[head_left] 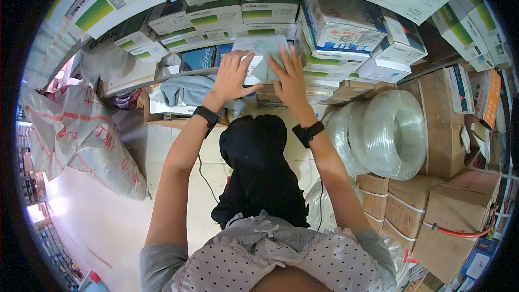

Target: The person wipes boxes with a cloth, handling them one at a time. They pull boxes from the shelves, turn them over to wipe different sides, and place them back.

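Observation:
My left hand reaches to the shelf edge, fingers spread and thumb pointing right, beside a small white box. Whether its fingertips press on the box cannot be made out. To the right, my right hand is stretched out with fingers apart. It lies against a pale grey-green cloth, blurred and partly covering the white box between the two hands. Black bands are on both wrists. Under my left forearm, a grey-blue cloth lies over a low open carton.
White-and-green boxes are stacked on the shelf ahead. Coils of clear tubing stand at right, above brown cartons. A large white sack with red print leans at left. Thin dark cables hang near my legs.

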Motion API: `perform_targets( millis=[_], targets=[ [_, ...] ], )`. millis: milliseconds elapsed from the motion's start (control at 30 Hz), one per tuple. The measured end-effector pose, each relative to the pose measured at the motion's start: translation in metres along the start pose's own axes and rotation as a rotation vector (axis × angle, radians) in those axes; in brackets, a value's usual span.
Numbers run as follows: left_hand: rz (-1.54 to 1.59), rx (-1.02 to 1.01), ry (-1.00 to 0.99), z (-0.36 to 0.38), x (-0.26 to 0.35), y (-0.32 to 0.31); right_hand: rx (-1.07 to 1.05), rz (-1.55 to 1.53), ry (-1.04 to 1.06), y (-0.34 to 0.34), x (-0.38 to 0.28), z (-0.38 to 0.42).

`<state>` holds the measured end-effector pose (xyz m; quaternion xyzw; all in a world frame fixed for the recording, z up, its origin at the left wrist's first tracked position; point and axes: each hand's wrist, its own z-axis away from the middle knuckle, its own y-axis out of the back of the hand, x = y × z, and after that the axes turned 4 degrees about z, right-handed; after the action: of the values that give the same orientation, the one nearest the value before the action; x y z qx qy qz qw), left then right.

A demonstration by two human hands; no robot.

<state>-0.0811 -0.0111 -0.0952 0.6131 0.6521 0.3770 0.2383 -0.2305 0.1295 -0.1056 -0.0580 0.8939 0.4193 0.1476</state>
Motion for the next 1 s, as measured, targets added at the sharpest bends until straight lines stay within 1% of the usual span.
perform_targets(
  millis=[33,67,133,267,333,367,433,467,567,633,667,767,867,967,1000],
  targets=[
    [0.006,0.031,0.012,0.002,-0.002,-0.005,-0.022,0.076,0.030,0.000,0.001,-0.008],
    [0.013,0.062,0.023,0.003,-0.005,-0.009,-0.048,0.080,0.038,-0.005,0.005,-0.013],
    [-0.007,0.046,0.101,-0.004,-0.005,-0.011,-0.101,0.091,0.053,-0.015,0.016,-0.023],
    [0.038,-0.026,0.219,-0.019,-0.010,-0.013,-0.292,-0.016,-0.033,-0.029,0.033,-0.040],
    [0.133,-0.070,0.256,-0.026,-0.012,-0.006,-0.404,-0.064,-0.084,-0.027,0.039,-0.052],
    [0.181,-0.093,0.273,-0.028,-0.013,-0.005,-0.464,-0.031,-0.088,-0.028,0.039,-0.057],
    [0.150,-0.065,0.207,-0.027,-0.016,-0.006,-0.582,0.035,-0.095,-0.035,0.043,-0.069],
    [0.135,-0.051,0.177,-0.025,-0.016,-0.006,-0.674,0.018,-0.127,-0.039,0.046,-0.078],
    [0.069,-0.001,0.155,-0.024,-0.010,-0.007,-0.924,0.006,-0.209,-0.047,0.053,-0.098],
    [0.052,-0.009,0.213,-0.019,-0.010,-0.015,-1.057,0.057,-0.239,-0.043,0.049,-0.109],
    [0.041,-0.010,0.241,-0.016,-0.011,-0.018,-1.081,0.069,-0.257,-0.046,0.050,-0.112],
    [0.080,-0.213,0.336,-0.017,-0.006,-0.015,-0.994,0.127,-0.310,-0.054,0.041,-0.107],
    [0.007,-0.237,0.287,-0.005,-0.019,-0.033,-0.896,0.179,-0.290,-0.052,0.025,-0.095],
    [-0.029,-0.269,0.281,0.005,-0.015,-0.030,-0.733,0.152,-0.174,-0.055,0.020,-0.072],
    [0.063,-0.204,0.277,0.010,-0.016,-0.032,-0.696,0.175,-0.116,-0.056,0.017,-0.065]
  ],
)
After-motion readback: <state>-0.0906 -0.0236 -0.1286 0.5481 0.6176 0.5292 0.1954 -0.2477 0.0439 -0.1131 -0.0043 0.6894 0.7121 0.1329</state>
